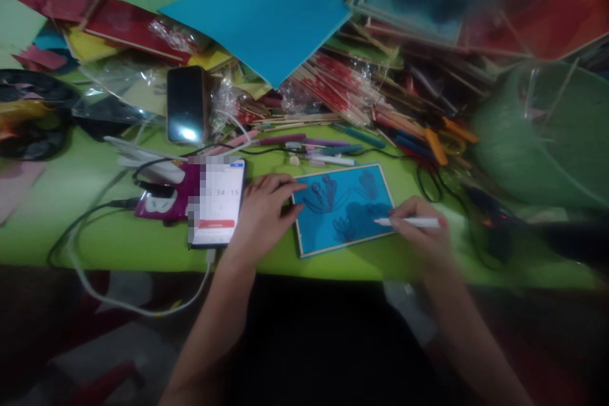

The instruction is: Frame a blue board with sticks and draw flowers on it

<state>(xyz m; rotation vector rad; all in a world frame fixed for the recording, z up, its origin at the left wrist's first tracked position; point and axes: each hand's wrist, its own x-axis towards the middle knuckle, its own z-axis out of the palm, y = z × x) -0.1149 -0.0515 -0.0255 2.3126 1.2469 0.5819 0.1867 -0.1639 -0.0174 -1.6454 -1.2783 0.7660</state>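
A blue panel (pixel 316 235) with a pale border lies on the green table, with dark flower drawings at its upper left, upper right and lower middle. My left hand (pixel 271 212) rests at the panel's left edge, thumb and fingers apart, nothing held. At the right edge my right hand (pixel 421 228) grips a white marker (pixel 419 222) with a reddish end; its tip points left over the panel's lower right part. Beside my left wrist lies a lit phone (pixel 231 203) showing numbers.
Markers (pixel 333 160) lie behind the panel. Further back are a dark phone (pixel 186 104), a large blue sheet (pixel 266 13), sticks and plastic wrap. A purple power strip (pixel 166 200) with cables sits left; a green basket (pixel 542 133) and orange-handled scissors (pixel 435 144) stand right.
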